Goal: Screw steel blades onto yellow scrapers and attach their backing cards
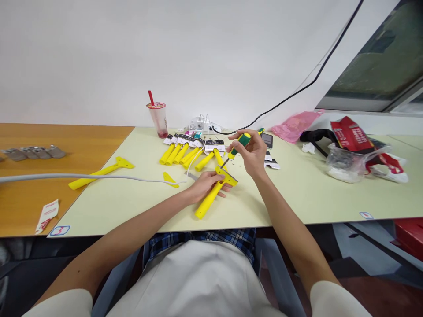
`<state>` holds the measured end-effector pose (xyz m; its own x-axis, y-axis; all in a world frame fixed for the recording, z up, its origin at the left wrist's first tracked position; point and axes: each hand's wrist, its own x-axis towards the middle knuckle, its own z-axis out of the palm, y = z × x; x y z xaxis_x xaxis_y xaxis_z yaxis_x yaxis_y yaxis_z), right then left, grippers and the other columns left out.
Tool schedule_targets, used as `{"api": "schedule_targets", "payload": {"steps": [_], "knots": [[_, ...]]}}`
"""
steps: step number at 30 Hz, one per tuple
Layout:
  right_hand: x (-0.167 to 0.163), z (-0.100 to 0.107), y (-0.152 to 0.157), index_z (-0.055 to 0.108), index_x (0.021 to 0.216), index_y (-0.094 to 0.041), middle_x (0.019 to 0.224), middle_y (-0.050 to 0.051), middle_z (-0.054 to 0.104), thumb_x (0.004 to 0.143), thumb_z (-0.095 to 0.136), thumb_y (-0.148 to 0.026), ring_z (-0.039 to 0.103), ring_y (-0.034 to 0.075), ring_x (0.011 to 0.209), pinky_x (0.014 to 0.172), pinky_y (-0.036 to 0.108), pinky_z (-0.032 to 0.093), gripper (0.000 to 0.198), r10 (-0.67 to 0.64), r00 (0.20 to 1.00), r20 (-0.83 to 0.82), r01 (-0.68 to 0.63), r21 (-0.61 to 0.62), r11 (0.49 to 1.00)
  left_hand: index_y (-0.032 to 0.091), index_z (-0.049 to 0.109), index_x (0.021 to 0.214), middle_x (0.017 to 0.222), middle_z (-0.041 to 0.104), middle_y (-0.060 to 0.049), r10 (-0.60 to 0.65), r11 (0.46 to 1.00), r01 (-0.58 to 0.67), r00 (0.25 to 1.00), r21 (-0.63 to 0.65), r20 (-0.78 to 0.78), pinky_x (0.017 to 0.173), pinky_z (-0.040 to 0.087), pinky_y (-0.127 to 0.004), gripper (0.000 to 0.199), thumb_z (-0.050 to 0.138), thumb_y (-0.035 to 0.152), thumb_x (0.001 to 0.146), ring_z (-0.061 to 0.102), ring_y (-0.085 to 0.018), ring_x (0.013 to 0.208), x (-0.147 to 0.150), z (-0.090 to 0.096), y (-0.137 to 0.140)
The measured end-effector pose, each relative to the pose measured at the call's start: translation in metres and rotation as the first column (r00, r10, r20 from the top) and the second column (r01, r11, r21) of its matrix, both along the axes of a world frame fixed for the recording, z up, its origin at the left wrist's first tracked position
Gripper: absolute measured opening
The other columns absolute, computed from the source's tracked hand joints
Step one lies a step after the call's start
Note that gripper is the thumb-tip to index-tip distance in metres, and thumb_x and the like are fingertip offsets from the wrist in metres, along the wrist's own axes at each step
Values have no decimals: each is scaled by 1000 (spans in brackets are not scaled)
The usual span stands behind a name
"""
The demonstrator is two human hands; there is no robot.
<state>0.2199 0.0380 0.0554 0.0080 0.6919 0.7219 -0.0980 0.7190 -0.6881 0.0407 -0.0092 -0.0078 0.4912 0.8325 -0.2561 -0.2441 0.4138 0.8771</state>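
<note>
My left hand is closed around the head of a yellow scraper, whose handle slants down toward the table's front edge. In my right hand is a green and yellow screwdriver, tilted so its shaft points down at the scraper's head. The tip meets or nearly meets the head; I cannot tell which. Just left of my left hand lie a flat metal blade and a loose yellow triangular piece. Several yellow scrapers with black and white card labels lie beyond my hands.
Another yellow scraper lies across the seam to the wooden table, under a white cable. A drink cup stands at the back near a power strip. Plastic bags and red packaging lie at right.
</note>
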Motion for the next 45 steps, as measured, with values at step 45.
{"api": "schedule_targets", "payload": {"steps": [45], "knots": [[6,-23,23,72,109,-29,112,2,81,74,97,-61,82,20,90,74,33,72,54,-80,978,-193,-1,-388,922,10,73,108,110,85,-22,-19,1000,20,999,15,-39,62,67,-28,13,63,18,104,80,-20,75,1,5,-2]]}}
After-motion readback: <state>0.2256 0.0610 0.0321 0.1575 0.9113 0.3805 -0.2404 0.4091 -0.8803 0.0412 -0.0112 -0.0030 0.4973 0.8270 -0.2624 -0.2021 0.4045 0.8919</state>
